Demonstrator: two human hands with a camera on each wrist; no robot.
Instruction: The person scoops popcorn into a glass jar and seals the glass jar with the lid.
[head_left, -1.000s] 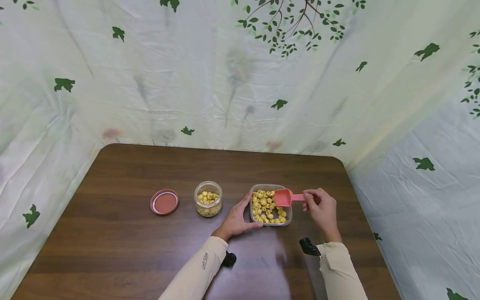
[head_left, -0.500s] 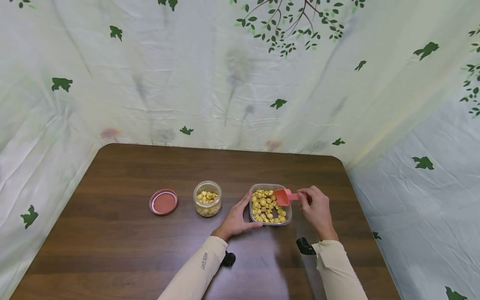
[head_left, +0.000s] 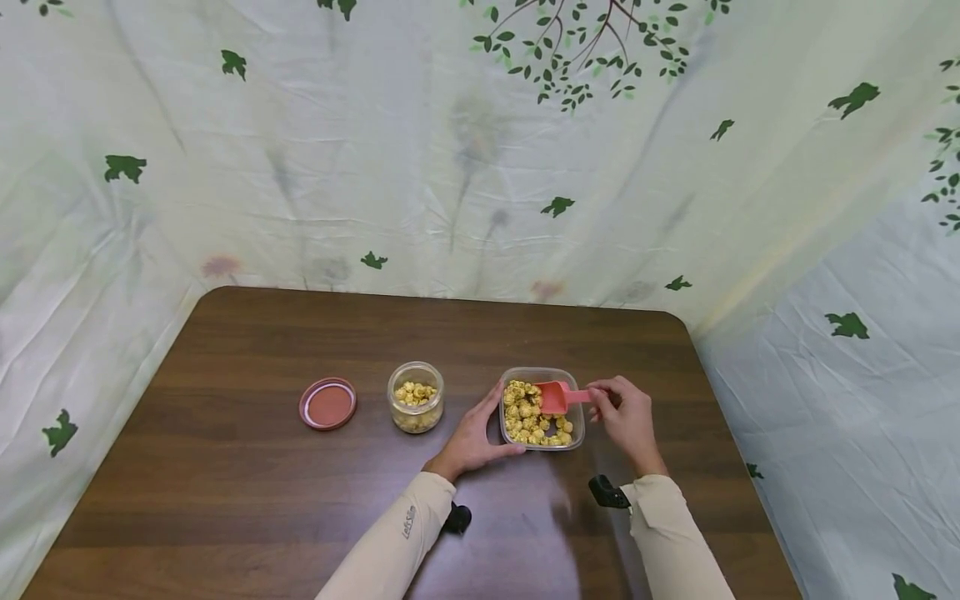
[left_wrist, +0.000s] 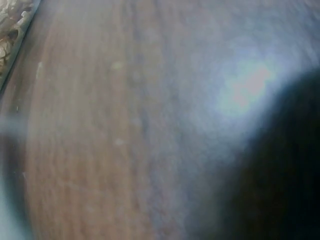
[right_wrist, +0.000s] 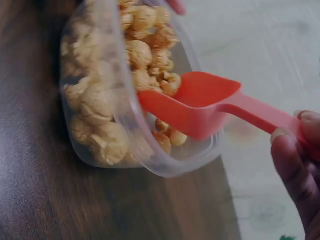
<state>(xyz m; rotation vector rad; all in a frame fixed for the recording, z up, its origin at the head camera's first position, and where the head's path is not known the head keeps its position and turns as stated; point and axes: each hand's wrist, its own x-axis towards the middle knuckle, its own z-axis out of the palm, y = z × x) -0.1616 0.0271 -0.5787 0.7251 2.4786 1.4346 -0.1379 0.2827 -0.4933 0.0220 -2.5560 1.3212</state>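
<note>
On the brown bench [head_left: 247,467], a red lid [head_left: 328,403] lay flat at the left, just beside an open glass jar [head_left: 416,397] partly filled with popcorn. Next came the left hand [head_left: 472,439], its fingers straight and spread against the near-left side of a clear plastic container [head_left: 577,440] of popcorn [head_left: 522,414]. At the right, the right hand [head_left: 627,420] pinched the handle of a red scoop [head_left: 556,396], whose bowl dipped into the container's popcorn.
</note>
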